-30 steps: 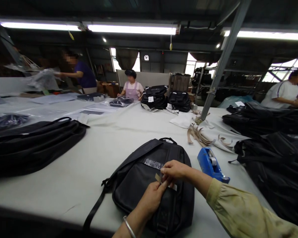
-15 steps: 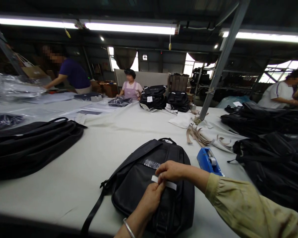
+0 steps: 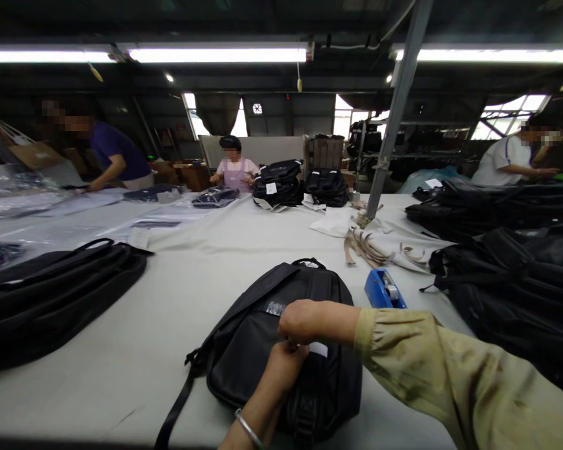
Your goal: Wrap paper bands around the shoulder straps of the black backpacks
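A black backpack (image 3: pixel 244 350) lies on the table in front of me, its shoulder straps facing up. One loose strap trails toward the table's front edge. A white strip (image 3: pixel 319 349) crosses the pack's middle, its left part covered by my fingers. My left hand (image 3: pixel 286 365) is closed, its fingertips pinching at the strip. Above it, my right hand (image 3: pixel 304 320) is bent over with curled fingers meeting the left fingertips; what they hold is hidden. A shiny clear patch (image 3: pixel 275 308) on the pack shows just left of my right hand.
A blue tape dispenser (image 3: pixel 383 289) stands right of the backpack. Black bags lie in a stack at left (image 3: pixel 56 294) and a pile at right (image 3: pixel 511 269). Beige straps (image 3: pixel 368 247) lie near a metal post (image 3: pixel 394 119). Several people work around the table.
My right hand has rolled over, its wrist higher and its fingers now tucked down against my left fingertips. The view has swung slightly to the right.
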`<state>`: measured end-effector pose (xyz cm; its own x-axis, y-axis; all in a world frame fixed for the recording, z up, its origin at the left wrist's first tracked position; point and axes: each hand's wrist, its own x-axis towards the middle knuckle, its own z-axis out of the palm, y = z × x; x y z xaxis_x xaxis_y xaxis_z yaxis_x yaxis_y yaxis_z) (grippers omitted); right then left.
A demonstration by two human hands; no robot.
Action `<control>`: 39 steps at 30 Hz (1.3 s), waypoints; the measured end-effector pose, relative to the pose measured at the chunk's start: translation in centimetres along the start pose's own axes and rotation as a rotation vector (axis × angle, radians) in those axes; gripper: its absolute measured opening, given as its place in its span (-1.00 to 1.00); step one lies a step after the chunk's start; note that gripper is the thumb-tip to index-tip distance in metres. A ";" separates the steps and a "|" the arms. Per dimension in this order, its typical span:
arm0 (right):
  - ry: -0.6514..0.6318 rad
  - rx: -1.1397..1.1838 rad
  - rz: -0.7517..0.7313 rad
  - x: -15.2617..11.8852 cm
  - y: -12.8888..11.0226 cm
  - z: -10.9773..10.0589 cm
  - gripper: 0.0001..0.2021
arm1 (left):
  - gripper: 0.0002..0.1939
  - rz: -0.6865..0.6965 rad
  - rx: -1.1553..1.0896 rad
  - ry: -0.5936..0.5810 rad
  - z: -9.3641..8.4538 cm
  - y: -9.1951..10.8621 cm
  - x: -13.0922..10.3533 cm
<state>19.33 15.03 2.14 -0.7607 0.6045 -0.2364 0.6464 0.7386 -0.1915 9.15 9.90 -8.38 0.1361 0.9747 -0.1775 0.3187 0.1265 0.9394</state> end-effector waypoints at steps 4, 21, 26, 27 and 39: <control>0.020 -0.255 -0.129 -1.2 0.8 0.8 -0.92 | -0.67 0.030 0.069 0.009 -0.2 -0.1 0.1; 0.929 0.525 0.170 -6.1 1.1 12.2 -0.86 | -0.50 0.008 -0.086 -0.112 -0.8 0.9 -0.3; 0.966 0.514 0.246 -5.8 0.5 12.9 -0.79 | -0.41 0.017 0.036 -0.108 -0.3 0.5 -0.2; 0.948 0.499 0.248 -6.0 0.4 13.0 -0.80 | -0.40 0.017 0.045 -0.110 -0.3 0.5 -0.2; 1.447 0.377 0.823 -21.6 9.3 10.2 -0.75 | -0.48 -0.200 -0.059 -0.064 -0.5 0.7 0.0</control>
<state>42.38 5.80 -4.30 0.4648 0.6758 0.5720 0.6820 0.1388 -0.7181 8.89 10.10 -7.61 0.1354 0.9157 -0.3783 0.2897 0.3285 0.8990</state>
